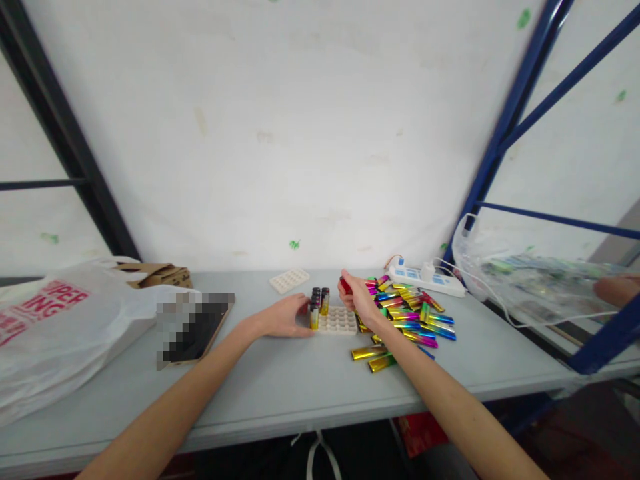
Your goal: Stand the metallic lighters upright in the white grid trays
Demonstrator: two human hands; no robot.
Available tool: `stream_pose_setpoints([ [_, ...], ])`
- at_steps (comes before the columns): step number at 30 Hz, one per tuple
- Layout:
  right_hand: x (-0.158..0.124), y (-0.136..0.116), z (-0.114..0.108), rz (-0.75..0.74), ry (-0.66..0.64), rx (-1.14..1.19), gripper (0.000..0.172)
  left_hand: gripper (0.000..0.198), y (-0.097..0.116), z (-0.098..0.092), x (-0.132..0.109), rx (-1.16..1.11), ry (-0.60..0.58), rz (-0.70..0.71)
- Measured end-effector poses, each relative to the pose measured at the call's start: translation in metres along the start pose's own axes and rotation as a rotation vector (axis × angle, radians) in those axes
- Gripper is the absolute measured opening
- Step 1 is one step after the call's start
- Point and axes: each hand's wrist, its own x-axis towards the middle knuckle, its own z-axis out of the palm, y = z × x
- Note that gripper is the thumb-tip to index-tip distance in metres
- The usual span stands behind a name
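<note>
A white slotted tray [341, 323] lies on the grey table [280, 380], with several shiny lighters [320, 301] standing upright in its left slots. My left hand [286, 316] rests against the tray's left side, fingers curled toward the standing lighters. Just right of the tray, my right hand [359, 297] is raised a little, pinched on a red lighter [345, 284]. A loose pile of iridescent lighters [410, 317] is spread on the table beyond and to the right of that hand.
A second white tray [289, 280] lies near the wall. A white power strip [427, 280] sits at the back right. At left are a white plastic bag [65, 327], a cardboard box [159, 273] and a dark tablet-like object [195, 330]. Another person's hand [617, 290] shows at the far right beside a clear bag [525, 280].
</note>
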Motion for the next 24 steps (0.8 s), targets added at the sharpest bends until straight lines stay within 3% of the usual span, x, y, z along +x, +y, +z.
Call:
stream_pose_setpoints([
  [10,0.0045,0.0064,0.0036,0.048,0.101,-0.009,0.036,0.048,-0.0011,0.0004,0.0003,0.022,0.001,-0.008],
  [20,0.003,0.0033,0.0033,0.048,0.054,0.048,0.045,0.05,-0.0022,0.0007,0.0001,0.015,-0.007,-0.011],
  [24,0.0034,0.0036,0.0035,0.022,0.068,0.017,0.041,0.049,-0.0014,0.0007,0.0003,0.02,0.003,0.001],
])
